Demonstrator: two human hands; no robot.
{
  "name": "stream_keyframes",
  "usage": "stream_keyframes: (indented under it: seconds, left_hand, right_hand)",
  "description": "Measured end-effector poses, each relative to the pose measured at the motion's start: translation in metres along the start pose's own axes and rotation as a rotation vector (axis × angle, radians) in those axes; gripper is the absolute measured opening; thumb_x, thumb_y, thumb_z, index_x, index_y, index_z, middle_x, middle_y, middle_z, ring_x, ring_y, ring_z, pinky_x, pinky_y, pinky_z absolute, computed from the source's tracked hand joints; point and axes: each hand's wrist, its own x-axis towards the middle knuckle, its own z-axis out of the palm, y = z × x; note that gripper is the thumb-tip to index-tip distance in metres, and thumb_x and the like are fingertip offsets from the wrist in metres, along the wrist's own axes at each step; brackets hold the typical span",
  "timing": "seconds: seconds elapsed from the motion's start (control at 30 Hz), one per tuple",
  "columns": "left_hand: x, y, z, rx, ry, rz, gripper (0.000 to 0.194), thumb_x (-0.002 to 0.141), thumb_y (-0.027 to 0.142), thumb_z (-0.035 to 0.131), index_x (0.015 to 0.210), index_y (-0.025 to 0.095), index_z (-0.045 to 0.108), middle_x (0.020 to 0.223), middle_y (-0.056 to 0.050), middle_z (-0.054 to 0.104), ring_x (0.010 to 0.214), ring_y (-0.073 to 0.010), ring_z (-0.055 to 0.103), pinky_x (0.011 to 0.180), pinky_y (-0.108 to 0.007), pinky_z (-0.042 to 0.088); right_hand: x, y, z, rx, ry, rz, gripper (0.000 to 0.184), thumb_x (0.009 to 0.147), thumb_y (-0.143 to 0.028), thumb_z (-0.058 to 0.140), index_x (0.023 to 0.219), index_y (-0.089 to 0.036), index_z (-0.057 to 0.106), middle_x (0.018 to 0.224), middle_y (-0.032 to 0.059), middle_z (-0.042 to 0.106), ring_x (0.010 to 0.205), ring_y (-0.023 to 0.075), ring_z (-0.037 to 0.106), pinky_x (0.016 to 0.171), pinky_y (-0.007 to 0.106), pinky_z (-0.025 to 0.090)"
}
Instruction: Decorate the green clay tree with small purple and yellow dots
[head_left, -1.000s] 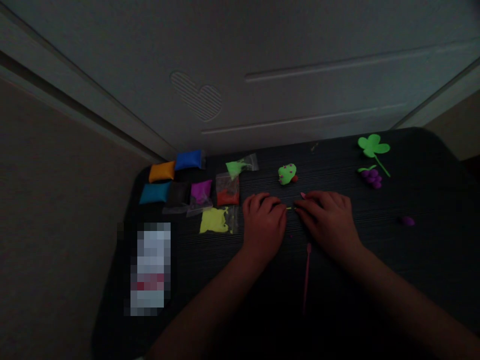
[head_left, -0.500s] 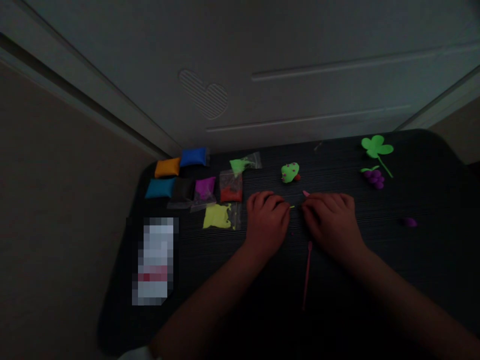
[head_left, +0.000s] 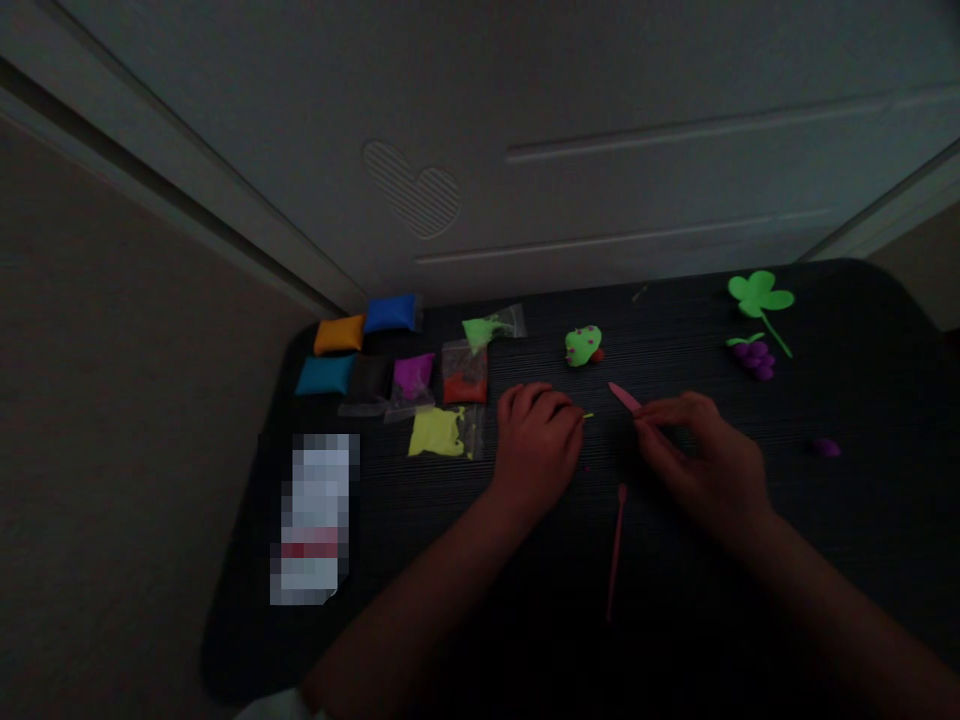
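My right hand (head_left: 705, 455) pinches a pink plastic modelling knife (head_left: 622, 396), its flat blade pointing up and left above the dark table (head_left: 697, 640). My left hand (head_left: 538, 440) rests on the table with fingers curled and closed. From its fingertips sticks the end of a thin yellow clay strip (head_left: 589, 415); the rest is hidden. Beyond the hands lies a green clay tree (head_left: 583, 346) with small pink dots and a red-brown trunk. A pink stick tool (head_left: 616, 555) lies between my forearms, and a tiny purple crumb (head_left: 587, 468) is near my left hand.
On the left are clay packets, among them yellow (head_left: 437, 432), red (head_left: 465, 385), green (head_left: 484, 329) and blue (head_left: 391, 313), plus a blurred white item (head_left: 315, 520). A green clover (head_left: 759, 294), purple grapes (head_left: 754, 358) and a purple lump (head_left: 826, 447) sit right. A white panel (head_left: 637, 190) stands behind.
My right hand has drawn back to the right, away from my left hand, and more of the pink knife shows. My left hand stays by the yellow strip. The view has shifted slightly.
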Motion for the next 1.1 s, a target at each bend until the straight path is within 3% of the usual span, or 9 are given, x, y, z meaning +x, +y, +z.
stream_keyframes:
  seconds: [0.17, 0.37, 0.77, 1.1]
  left_hand:
    - [0.0001, -0.0009, 0.0000, -0.005, -0.009, 0.009, 0.015, 0.081, 0.024, 0.048, 0.088, 0.021, 0.061, 0.093, -0.002, 0.061, 0.103, -0.0208, 0.044, 0.092, -0.042, 0.030]
    - [-0.0002, -0.0003, 0.0006, -0.015, -0.012, 0.009, 0.016, 0.080, 0.024, 0.048, 0.088, 0.021, 0.062, 0.094, -0.002, 0.061, 0.104, -0.0227, 0.043, 0.092, -0.044, 0.029]
    - [-0.0006, -0.0008, -0.0004, -0.081, 0.063, 0.018, 0.016, 0.079, 0.025, 0.049, 0.089, 0.019, 0.060, 0.092, -0.003, 0.061, 0.102, -0.0211, 0.045, 0.092, -0.042, 0.031]
    - [-0.0009, -0.0040, 0.0005, -0.138, 0.104, 0.032, 0.014, 0.078, 0.022, 0.050, 0.088, 0.019, 0.060, 0.090, -0.003, 0.061, 0.101, -0.0196, 0.047, 0.090, -0.042, 0.034]
  right_hand:
    - [-0.0014, 0.0016, 0.0000, 0.032, 0.015, 0.028, 0.008, 0.076, -0.020, 0.055, 0.083, -0.021, 0.054, 0.081, 0.0005, 0.060, 0.078, 0.0145, 0.057, 0.071, 0.030, 0.044]
    - [-0.0020, 0.0040, -0.0002, -0.002, 0.017, 0.011, 0.024, 0.077, -0.021, 0.055, 0.100, -0.023, 0.052, 0.090, 0.0021, 0.060, 0.078, 0.0151, 0.057, 0.068, 0.030, 0.045]
    - [-0.0016, 0.0018, -0.0020, 0.020, 0.046, 0.026, 0.034, 0.073, -0.023, 0.060, 0.106, -0.026, 0.050, 0.081, 0.0000, 0.058, 0.076, 0.0151, 0.055, 0.068, 0.030, 0.044]
    - [-0.0042, -0.0028, -0.0012, 0.267, 0.120, 0.148, 0.038, 0.072, -0.017, 0.061, 0.107, -0.027, 0.048, 0.085, -0.0013, 0.060, 0.077, 0.0136, 0.057, 0.075, 0.032, 0.046]
